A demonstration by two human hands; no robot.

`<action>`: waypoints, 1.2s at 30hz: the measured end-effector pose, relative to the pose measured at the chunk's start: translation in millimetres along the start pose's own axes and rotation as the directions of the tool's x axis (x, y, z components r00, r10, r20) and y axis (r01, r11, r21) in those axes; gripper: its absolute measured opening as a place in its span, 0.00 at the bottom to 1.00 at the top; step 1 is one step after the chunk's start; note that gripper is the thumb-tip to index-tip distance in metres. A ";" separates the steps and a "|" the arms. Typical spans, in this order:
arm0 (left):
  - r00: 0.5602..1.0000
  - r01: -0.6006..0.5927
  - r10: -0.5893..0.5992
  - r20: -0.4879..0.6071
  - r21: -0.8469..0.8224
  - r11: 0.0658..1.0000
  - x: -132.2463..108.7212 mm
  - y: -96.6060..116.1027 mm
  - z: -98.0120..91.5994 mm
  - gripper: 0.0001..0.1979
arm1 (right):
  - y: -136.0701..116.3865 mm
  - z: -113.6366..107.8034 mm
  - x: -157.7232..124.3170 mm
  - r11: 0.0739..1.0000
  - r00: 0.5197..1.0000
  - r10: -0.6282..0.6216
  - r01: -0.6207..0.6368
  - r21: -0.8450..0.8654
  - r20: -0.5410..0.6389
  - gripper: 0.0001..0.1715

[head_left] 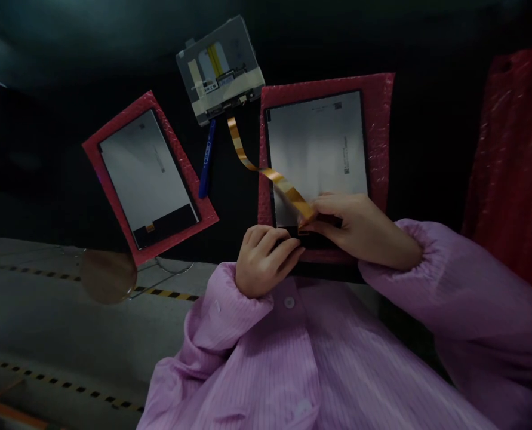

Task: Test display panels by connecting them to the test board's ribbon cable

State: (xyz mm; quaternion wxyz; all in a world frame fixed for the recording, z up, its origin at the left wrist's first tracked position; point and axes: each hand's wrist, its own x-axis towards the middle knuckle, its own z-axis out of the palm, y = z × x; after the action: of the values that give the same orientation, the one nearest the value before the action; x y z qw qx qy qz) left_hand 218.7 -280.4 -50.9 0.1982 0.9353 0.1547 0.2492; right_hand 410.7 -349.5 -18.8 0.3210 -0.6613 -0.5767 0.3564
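Observation:
A grey display panel (pixel 319 149) lies on a red bubble-wrap sheet (pixel 377 107) on the dark table in front of me. My right hand (pixel 359 230) pinches the end of an orange flat ribbon cable (pixel 266 173) at the panel's near edge. My left hand (pixel 263 257) rests its fingers on the same dark near edge, right beside the cable end. The cable runs back to a taped grey circuit box (pixel 221 68) at the far side. Both arms wear pink sleeves.
A second panel (pixel 147 176) on red bubble wrap (pixel 113 137) lies tilted at the left. A blue pen (pixel 207 158) sits between the two sheets. More red bubble wrap (pixel 516 149) is piled at the right. A round stool (pixel 107 275) and striped floor tape show below the table edge.

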 end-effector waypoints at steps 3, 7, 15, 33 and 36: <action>1.000 -0.001 0.001 0.001 0.000 1.000 -0.4 -0.4 0.0 0.05 | 1.0 -0.2 0.0 1.000 1.000 0.018 -0.018 0.013 0.010 0.06; 1.000 0.004 -0.004 -0.003 0.001 1.000 -0.7 -0.2 -0.1 0.05 | 0.4 0.8 -0.4 1.000 1.000 0.018 -0.018 0.000 0.007 0.07; 1.000 -0.029 0.029 -0.006 0.027 0.999 -1.8 -0.4 0.7 0.08 | -3.5 0.1 0.0 0.998 0.999 -0.028 0.029 -0.060 0.020 0.08; 0.994 -0.103 0.106 -0.008 0.177 0.979 -3.0 0.6 2.6 0.12 | -1.8 -1.7 -0.3 0.996 0.997 -0.010 0.017 -0.089 0.077 0.09; 0.994 -0.111 0.113 0.005 0.188 0.976 -3.5 1.2 2.9 0.13 | -2.8 -1.9 0.0 0.996 0.997 0.000 0.006 -0.089 0.072 0.08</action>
State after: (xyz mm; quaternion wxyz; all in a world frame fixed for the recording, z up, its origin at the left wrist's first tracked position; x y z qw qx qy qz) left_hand 217.6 -283.6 -54.1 0.0944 0.9562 0.1251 0.2471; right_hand 410.8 -349.2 -15.4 0.2709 -0.6610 -0.6041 0.3533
